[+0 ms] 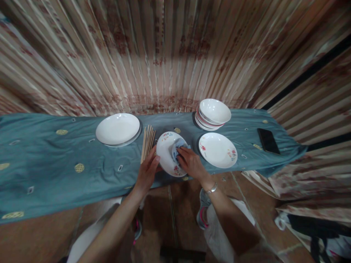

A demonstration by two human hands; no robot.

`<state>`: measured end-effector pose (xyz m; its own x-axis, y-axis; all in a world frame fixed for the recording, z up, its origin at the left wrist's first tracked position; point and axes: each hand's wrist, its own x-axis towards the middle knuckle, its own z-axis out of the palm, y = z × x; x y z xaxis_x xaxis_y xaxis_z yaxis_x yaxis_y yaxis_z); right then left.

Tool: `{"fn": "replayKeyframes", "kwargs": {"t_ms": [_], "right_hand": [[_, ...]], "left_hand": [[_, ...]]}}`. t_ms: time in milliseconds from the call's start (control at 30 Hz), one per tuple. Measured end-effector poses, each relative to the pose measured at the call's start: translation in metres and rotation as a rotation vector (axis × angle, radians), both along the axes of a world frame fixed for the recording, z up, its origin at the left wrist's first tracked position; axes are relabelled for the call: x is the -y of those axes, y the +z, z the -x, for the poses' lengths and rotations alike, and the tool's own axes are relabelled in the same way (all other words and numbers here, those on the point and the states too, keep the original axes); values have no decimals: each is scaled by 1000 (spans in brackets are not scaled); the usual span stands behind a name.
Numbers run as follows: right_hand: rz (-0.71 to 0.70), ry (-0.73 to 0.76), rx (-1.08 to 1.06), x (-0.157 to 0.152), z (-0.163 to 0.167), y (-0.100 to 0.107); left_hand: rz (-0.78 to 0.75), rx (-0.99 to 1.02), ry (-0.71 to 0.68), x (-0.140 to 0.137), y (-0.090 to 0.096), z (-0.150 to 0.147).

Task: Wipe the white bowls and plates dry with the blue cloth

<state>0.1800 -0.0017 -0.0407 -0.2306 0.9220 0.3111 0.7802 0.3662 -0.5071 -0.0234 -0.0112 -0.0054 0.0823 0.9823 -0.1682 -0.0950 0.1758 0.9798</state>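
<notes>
A white plate with small flowers on its rim (166,157) is held tilted over the front part of the table. My left hand (148,168) grips its left edge, the thumb on the rim. In my right hand (191,163) a bunched blue cloth (178,143) is pressed against the plate's face. Several wooden chopsticks (148,140) lie side by side just beyond my left hand. To the right of my right hand, another flowered plate (217,149) lies on the tablecloth.
Large white plates (117,128) are stacked at the left. White bowls (215,110) stand piled at the back right. A black phone (268,141) lies near the right end of the teal tablecloth (55,164). Pleated curtains (170,73) hang behind the table.
</notes>
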Motion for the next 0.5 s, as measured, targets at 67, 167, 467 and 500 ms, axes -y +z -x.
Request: {"fn": "replayKeyframes", "kwargs": {"t_ms": [67, 167, 467, 500], "right_hand": [[21, 5, 0, 3, -3, 2], [51, 6, -12, 8, -7, 6], [250, 74, -105, 18, -8, 24], [257, 88, -109, 18, -7, 25]], "left_hand": [[-4, -7, 2, 0, 1, -1], [-1, -15, 7, 0, 3, -1], [-13, -31, 15, -2, 3, -2], [-11, -25, 12, -2, 3, -3]]}}
